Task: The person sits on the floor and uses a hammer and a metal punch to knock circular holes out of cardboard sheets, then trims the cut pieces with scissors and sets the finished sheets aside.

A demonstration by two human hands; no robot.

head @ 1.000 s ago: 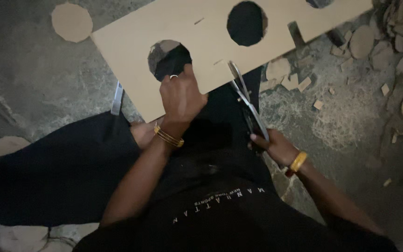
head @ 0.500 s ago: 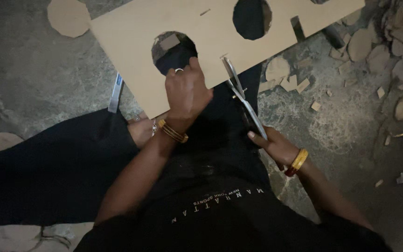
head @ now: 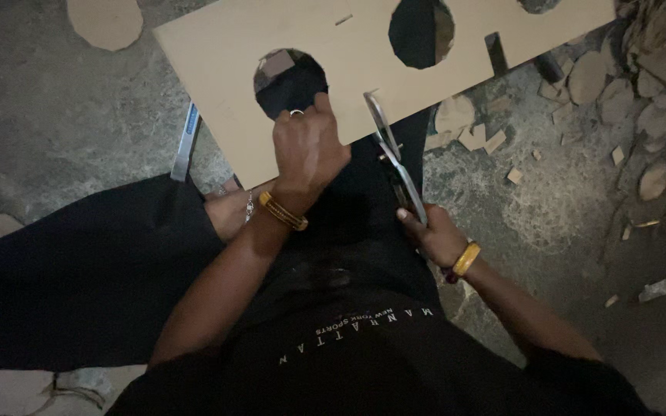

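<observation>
**Shears at the edge of a holed board**

The left hand [head: 308, 150] presses down on a flat, pale tan board with round holes cut through it [head: 225, 58], its fingers [head: 322, 104] curled over the rim of the nearest round hole [head: 290, 81] and holding the sheet there. A gold bangle [head: 283, 211] sits on that wrist. The board lies across the person's lap, over black trousers [head: 79, 270], with its near edge toward the body and its far end reaching out over the grey concrete floor [head: 55, 123].

The right hand [head: 439, 237] is closed around the handles of long metal shears [head: 395, 158] — the fingers wrap them tightly. The blades point away from the body and meet the board's near edge just right of the left hand; how far apart the blades stand cannot be told.

A second round hole [head: 419, 32] shows farther along the sheet. Round tan offcut discs [head: 587, 77] and small scraps lie scattered on the floor to the right, and one larger disc [head: 105, 21] rests at upper left. A narrow blue-and-silver strip [head: 185, 142] lies beside the board's left edge.
</observation>
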